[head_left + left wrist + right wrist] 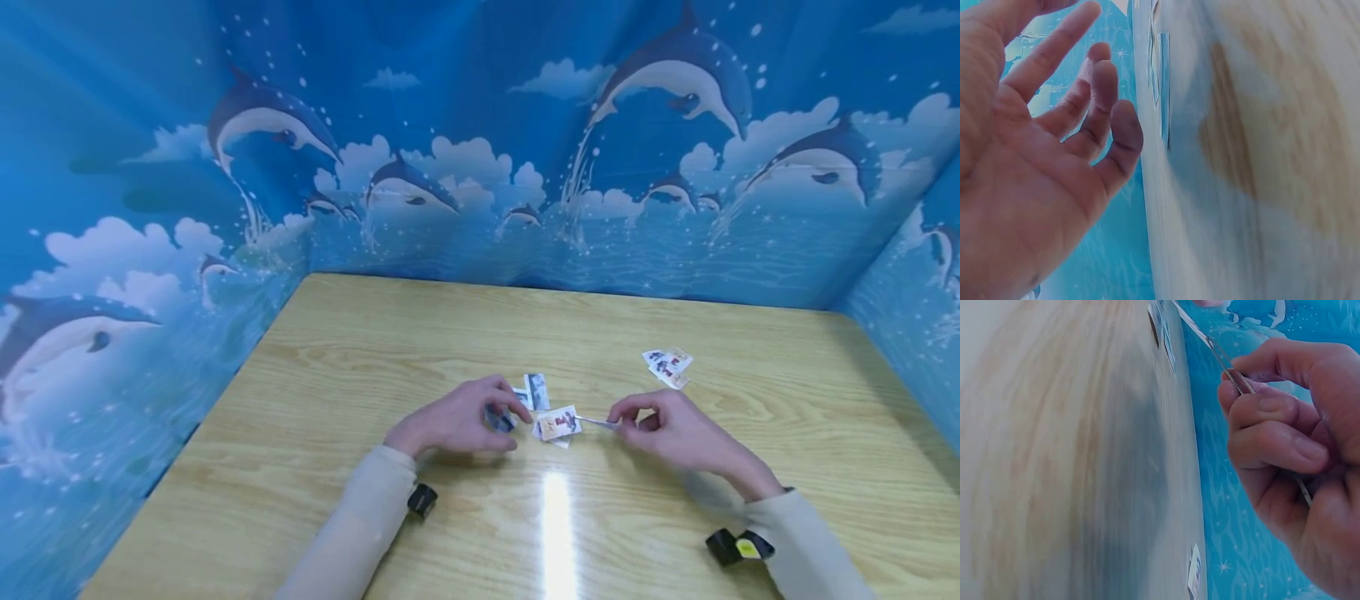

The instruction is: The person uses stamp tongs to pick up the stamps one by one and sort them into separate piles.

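Note:
Thin metal tweezers (1239, 381) are pinched between the thumb and fingers of my right hand (678, 429), the other fingers curled around the shaft. Their tips hold a small printed paper card (561, 423), which in the right wrist view is tilted above the table. Beneath it in the head view lies another pale card, mostly covered. My left hand (468, 418) hovers over the table with loosely bent fingers and nothing in them, as the left wrist view shows. Dark bluish cards (537, 391) lie just beyond its fingers, and one (500, 419) is partly hidden beneath them.
A small overlapping group of printed cards (667, 367) lies farther back on the right. The wooden table (420, 329) meets dolphin-printed curtains (465, 242) at its back and sides. A bright light reflection crosses the front of the tabletop.

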`<state>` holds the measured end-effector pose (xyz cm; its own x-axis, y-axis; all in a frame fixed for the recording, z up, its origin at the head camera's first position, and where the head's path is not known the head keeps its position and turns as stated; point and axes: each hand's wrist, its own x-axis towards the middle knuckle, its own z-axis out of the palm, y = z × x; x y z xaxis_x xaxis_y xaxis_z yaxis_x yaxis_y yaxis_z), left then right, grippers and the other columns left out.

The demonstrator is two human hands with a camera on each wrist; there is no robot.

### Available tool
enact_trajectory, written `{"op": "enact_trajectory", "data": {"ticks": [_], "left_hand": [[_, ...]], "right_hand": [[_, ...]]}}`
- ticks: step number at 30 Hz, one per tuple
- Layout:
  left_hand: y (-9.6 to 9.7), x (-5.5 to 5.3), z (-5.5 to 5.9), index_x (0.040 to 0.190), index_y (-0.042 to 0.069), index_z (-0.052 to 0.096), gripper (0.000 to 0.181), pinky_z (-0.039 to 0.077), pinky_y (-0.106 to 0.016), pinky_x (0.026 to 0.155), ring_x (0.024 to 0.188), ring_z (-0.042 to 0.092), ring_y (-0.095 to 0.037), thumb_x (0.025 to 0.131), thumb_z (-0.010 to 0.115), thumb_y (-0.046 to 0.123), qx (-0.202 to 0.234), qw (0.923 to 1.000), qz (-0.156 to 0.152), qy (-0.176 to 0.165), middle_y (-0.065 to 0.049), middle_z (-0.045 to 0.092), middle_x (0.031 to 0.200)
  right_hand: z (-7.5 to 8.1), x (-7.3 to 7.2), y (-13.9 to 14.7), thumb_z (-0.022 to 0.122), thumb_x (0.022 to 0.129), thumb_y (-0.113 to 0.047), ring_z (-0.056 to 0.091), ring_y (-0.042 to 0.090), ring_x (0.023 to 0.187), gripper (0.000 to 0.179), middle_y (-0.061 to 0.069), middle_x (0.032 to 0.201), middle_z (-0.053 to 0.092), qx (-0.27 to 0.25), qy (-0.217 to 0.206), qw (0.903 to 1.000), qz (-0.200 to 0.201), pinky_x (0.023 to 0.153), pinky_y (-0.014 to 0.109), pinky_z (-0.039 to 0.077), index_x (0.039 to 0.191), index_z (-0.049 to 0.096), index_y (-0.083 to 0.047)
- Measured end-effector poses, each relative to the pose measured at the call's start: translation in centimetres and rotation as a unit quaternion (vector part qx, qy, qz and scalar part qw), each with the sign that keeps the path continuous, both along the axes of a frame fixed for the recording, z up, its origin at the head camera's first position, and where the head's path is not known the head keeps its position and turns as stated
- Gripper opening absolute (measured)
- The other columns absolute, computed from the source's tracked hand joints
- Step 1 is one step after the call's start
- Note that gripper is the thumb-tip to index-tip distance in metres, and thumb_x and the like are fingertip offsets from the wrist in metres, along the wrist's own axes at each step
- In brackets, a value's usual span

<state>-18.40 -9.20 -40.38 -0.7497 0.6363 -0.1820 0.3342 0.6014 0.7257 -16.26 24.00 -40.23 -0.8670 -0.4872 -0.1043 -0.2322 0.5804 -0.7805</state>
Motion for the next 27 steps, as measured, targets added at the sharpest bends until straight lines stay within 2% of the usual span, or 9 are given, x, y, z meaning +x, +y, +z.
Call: {"op": "enact_trajectory", "data": {"ticks": [5,10,15,20,27], "left_hand": [[0.1,-0.1,-0.1,0.117,0.030,0.075,0.032,0.048,-0.037,0.093,0.108,0.054,-0.015,0.085,0.079,0.029,-0.001,0.9999,0.008,0.009,0.003,0.058,0.118],[0.4,0.0,-0.1,0.117,0.030,0.075,0.031,0.049,-0.036,0.092,0.109,0.056,-0.015,0.086,0.079,0.030,0.013,0.9998,0.011,0.012,0.003,0.058,0.119],[1.2,0.0,-0.3,0.117,0.029,0.075,0.030,0.050,-0.033,0.093,0.111,0.058,-0.015,0.088,0.077,0.030,0.027,0.9996,-0.006,0.007,0.003,0.059,0.120],[2.1,0.0,-0.6,0.117,0.031,0.074,0.030,0.049,-0.030,0.094,0.108,0.056,-0.012,0.087,0.078,0.028,0.011,0.9995,-0.029,0.002,0.005,0.059,0.121],[2.8,0.2,-0.7,0.117,0.034,0.074,0.030,0.046,-0.027,0.093,0.109,0.054,-0.008,0.087,0.079,0.026,-0.024,0.9987,-0.045,0.003,0.008,0.054,0.130]], "right_hand": [[0.1,0.0,1.2,0.065,0.096,-0.008,0.032,-0.001,0.048,0.015,0.007,0.089,0.068,0.001,0.011,0.9997,-0.023,0.045,0.021,0.036,0.108,0.074,-0.008],[0.3,0.0,2.5,0.066,0.096,-0.011,0.037,0.000,0.049,0.016,0.009,0.095,0.068,0.005,0.009,0.9982,-0.059,0.046,0.023,0.038,0.110,0.074,-0.008],[0.1,-0.2,3.8,0.067,0.097,-0.015,0.047,0.004,0.052,0.021,0.013,0.100,0.068,0.009,0.008,0.9949,-0.100,0.048,0.025,0.040,0.115,0.072,-0.005],[-0.1,-0.6,5.0,0.067,0.098,-0.016,0.061,0.009,0.060,0.023,0.015,0.105,0.069,0.019,0.016,0.9912,-0.130,0.052,0.025,0.046,0.116,0.072,-0.003],[0.1,-0.6,6.8,0.065,0.100,-0.020,0.065,0.007,0.069,0.027,0.018,0.114,0.071,0.035,0.020,0.9859,-0.162,0.056,0.025,0.050,0.120,0.070,-0.003]]}}
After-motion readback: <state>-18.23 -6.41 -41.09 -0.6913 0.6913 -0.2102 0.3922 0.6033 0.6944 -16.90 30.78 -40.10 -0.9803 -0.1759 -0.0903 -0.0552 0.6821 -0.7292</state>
